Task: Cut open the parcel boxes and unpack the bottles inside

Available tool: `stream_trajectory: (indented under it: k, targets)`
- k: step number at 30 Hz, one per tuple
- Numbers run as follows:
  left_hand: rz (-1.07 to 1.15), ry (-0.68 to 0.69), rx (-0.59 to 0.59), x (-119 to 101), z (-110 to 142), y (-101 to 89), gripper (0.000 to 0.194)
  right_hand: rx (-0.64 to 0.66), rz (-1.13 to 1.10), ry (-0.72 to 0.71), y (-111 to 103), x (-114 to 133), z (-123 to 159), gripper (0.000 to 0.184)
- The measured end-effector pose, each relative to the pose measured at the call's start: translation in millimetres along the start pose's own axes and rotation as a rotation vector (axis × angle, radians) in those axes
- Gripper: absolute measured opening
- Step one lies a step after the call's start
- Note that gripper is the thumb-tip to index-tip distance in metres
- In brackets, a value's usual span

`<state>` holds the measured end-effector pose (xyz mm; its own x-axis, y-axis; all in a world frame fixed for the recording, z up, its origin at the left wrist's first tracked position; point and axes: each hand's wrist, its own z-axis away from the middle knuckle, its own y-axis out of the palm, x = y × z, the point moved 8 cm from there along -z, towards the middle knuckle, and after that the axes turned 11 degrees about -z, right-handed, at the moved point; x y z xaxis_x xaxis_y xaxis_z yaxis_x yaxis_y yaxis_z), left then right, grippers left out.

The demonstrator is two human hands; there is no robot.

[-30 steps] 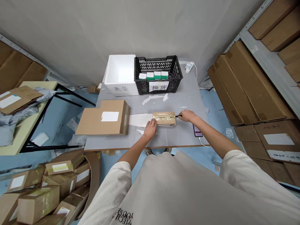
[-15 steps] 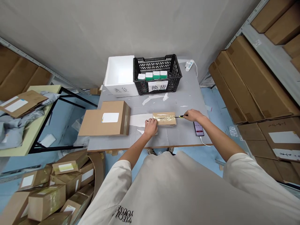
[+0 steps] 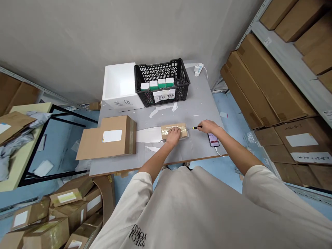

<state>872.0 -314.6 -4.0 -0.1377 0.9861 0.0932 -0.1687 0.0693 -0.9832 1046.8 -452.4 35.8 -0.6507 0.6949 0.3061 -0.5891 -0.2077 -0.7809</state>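
A small cardboard box (image 3: 165, 132) wrapped in shiny tape lies on the grey table. My left hand (image 3: 173, 135) reaches over its near side and holds it, fingers bent across the top; the thumb is hidden. Just off the box's right end, my right hand (image 3: 206, 126) is closed around a slim black-and-yellow utility knife (image 3: 196, 127). Its thin tip points left, close to the box's end; whether it touches cannot be told. Below that hand lies a phone (image 3: 213, 140) with a lit screen and a white cable.
A larger carton (image 3: 127, 135) stands at left on the table (image 3: 114, 168). Behind are a white foam box (image 3: 114, 103) and a black crate (image 3: 186, 90) with several white-and-green boxes. A power strip (image 3: 198, 70) lies back right. Cartons (image 3: 62, 207) crowd the floor at lower left.
My left hand has moved from the small box's left end onto its top. The knife has drawn slightly away from the box's right end. The whole view has shifted and turned a little.
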Motion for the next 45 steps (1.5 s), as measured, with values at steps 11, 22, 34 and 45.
stream_trajectory:
  k: [11, 22, 34, 45]
  targets:
    - [-0.017, -0.033, 0.101, 1, -16, 7.6, 0.045, 0.005, -0.563, -0.051, 12, -37, 12, 0.039]
    - [0.035, -0.056, 0.092, 1, -22, 4.0, 0.054, 0.017, -0.416, -0.205, 32, -21, -16, 0.035]
    - [0.049, -0.048, 0.091, 0, -12, 6.2, 0.05, 0.058, -0.05, -0.228, 20, 8, -52, 0.032]
    - [-0.003, -0.031, 0.023, 0, -10, 8.8, 0.047, 0.274, -0.601, -0.147, 70, -18, -32, 0.044]
